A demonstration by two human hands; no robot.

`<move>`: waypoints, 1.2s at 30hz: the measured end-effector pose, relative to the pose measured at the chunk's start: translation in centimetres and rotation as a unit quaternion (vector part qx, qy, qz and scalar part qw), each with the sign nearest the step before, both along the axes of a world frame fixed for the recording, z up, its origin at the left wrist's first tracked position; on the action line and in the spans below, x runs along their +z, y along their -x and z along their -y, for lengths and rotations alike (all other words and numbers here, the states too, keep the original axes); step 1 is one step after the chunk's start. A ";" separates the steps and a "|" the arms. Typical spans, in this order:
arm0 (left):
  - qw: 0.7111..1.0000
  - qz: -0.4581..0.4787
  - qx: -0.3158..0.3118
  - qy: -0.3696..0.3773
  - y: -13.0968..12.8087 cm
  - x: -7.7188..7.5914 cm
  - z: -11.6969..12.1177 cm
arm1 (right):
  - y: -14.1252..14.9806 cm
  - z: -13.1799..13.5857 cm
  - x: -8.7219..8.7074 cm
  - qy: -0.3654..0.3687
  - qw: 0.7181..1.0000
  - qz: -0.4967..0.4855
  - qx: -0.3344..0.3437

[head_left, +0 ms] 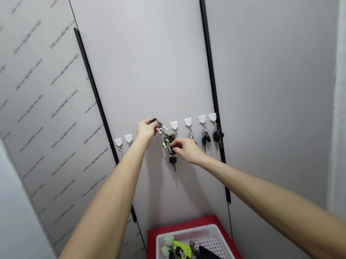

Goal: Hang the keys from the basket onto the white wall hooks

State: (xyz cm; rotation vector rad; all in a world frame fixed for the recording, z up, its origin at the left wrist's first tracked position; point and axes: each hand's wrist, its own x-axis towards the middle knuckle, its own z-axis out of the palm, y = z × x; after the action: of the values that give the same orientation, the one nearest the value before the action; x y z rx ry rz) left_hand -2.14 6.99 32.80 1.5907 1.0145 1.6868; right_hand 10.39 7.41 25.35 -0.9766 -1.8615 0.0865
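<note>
In the centre of the frame, the left hand [147, 132] is grasping a bunch of keys [172, 160] by its upper part, between thumb and fingers. The right hand [189, 149], just to the right and slightly lower, is pinching the brass-coloured pendant [167, 145] of this bunch, and one key with black head hangs below it. Behind is a pale cabinet door [148, 57] with a row of white hooks [188, 122] across the middle of the frame; on the hooks at centre right there hang other keys [206, 137]. At the bottom centre, a white plastic basket [188, 230] stands on a red surface [182, 224], and it contains a yellow-green key case [182, 251] and several black items [211, 258].
</note>
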 end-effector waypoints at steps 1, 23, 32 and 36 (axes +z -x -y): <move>1.000 -0.001 0.005 -0.001 0.0 0.1 -0.1 | 0.0 0.1 -0.2 0.005 1.000 0.004 0.005; 0.972 -0.223 -0.064 0.025 1.8 -5.2 2.8 | -2.3 1.6 -6.0 0.157 0.983 0.045 0.083; 0.816 -0.529 -0.144 0.184 0.9 -19.4 5.1 | -2.3 3.6 -15.0 0.276 0.948 0.130 0.089; 0.856 -0.487 -0.067 0.162 -0.7 -16.1 3.6 | -4.9 2.5 -9.6 0.100 0.994 -0.004 -0.036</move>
State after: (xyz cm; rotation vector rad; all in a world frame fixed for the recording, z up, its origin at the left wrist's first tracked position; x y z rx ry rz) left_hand -1.39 3.35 16.69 2.2226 1.4910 0.4731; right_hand 15.31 4.93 15.72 -1.1783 -1.8333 0.2379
